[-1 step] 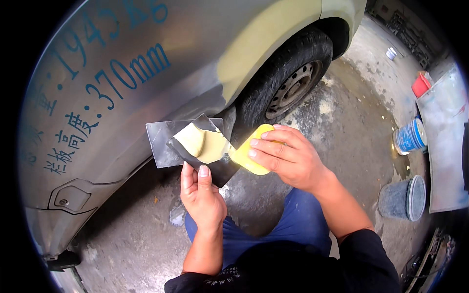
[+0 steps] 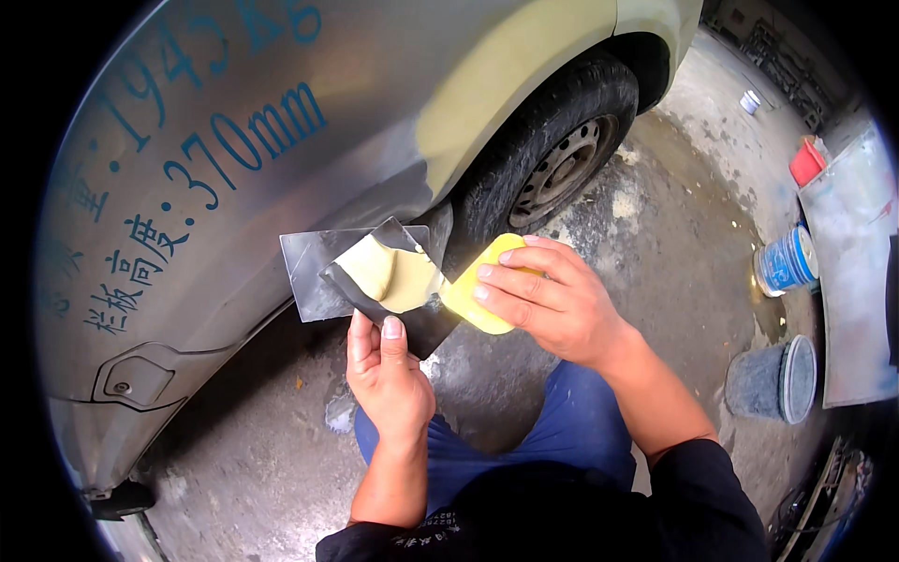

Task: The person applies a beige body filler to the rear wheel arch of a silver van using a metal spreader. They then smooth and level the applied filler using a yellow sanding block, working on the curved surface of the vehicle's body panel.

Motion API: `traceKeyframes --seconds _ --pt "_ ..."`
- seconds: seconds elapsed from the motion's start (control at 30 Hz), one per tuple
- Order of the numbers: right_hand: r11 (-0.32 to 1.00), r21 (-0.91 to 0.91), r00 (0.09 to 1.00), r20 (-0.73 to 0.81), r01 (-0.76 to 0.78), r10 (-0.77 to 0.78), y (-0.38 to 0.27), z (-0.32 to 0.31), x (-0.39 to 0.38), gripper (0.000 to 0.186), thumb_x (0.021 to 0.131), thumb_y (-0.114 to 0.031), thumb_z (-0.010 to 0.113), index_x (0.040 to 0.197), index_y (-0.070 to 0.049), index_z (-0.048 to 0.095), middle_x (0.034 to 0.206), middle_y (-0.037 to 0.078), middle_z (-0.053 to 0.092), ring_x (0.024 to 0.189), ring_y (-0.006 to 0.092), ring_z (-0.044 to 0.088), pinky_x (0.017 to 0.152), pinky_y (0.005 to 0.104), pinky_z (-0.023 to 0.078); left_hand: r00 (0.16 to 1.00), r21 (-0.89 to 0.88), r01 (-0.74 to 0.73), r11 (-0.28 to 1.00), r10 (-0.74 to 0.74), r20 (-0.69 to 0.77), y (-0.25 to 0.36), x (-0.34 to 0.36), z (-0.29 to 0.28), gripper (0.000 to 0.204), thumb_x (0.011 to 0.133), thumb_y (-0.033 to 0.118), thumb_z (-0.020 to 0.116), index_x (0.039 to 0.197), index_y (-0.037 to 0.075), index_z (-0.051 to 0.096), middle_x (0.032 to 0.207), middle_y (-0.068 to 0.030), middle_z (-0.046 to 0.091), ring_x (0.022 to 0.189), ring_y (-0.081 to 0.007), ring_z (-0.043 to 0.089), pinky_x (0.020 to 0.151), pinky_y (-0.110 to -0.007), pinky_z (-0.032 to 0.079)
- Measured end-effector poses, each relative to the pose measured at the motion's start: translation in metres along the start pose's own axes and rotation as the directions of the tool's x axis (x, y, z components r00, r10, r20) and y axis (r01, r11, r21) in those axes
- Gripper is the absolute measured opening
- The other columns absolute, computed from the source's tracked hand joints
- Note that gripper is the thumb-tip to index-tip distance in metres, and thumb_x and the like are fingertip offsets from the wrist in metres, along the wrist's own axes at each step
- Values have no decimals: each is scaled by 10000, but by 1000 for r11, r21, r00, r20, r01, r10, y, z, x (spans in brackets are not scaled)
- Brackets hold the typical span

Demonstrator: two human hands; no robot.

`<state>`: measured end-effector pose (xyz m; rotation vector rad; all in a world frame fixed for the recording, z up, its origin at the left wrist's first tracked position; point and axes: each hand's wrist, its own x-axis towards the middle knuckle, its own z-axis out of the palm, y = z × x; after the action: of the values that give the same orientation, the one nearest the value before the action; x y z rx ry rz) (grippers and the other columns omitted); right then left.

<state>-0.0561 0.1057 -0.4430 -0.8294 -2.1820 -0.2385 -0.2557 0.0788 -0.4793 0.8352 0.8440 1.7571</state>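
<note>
Beside the lower edge of the car panel (image 2: 309,178), the left hand (image 2: 389,379) pinches dark plates (image 2: 309,276) bearing cream paste (image 2: 417,281); the right hand (image 2: 562,300), fingers curled, grips a yellow spreader (image 2: 478,300), corner at the plates' right side. Floor (image 2: 674,281) stretches right toward two buckets (image 2: 763,379).

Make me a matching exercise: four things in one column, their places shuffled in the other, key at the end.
Things
1. Yellow tool
2. Cream paste
3. Wheel
4. Grey bucket

Places
A. On the floor, toward the picture's right edge
B. On the dark plate held in the left hand
C. Gripped in the right hand
D. Beneath the pale yellow wheel arch

Pairs: 1-C, 2-B, 3-D, 4-A
</note>
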Motion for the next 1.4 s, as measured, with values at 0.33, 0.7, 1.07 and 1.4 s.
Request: traceKeyframes --seconds 0.33,0.7,1.07,1.4 --pt "868 397 955 116 -297 274 39 20 -44 295 827 15 589 1105 -52 663 1124 99 668 1065 300 601 890 363 511 951 286 -297 911 310 3 -10 2 -4 313 974 29 524 1265 -86 520 1191 -117 608 1055 -147 561 944 -263 422" --pt "653 482 544 -365 -584 756 197 -37 19 335 916 -41 550 1250 -18 545 1112 87 662 1030 157 623 915 309 474 995 316 -87 945 70 66 -40 -21 -56 411 963 44 541 1343 -89 460 1319 -152 558 1197 -191 535 1059 -320 380" --pt "714 341 499 -534 -612 683 225 -55 57 345 874 -45 525 1211 -81 586 1064 202 673 1002 364 655 872 410 518 999 407 -49 912 37 37 -35 -24 -56 457 958 100 566 1355 -89 439 1322 -163 550 1208 -212 523 1067 -337 367" --pt "879 76 590 -714 -470 377 240 -24 59 323 823 30 529 1113 -59 641 1036 143 684 949 339 631 834 428 519 998 410 -46 911 26 54 -39 -28 -49 442 961 87 553 1358 -75 444 1314 -157 557 1198 -208 530 1058 -341 379"
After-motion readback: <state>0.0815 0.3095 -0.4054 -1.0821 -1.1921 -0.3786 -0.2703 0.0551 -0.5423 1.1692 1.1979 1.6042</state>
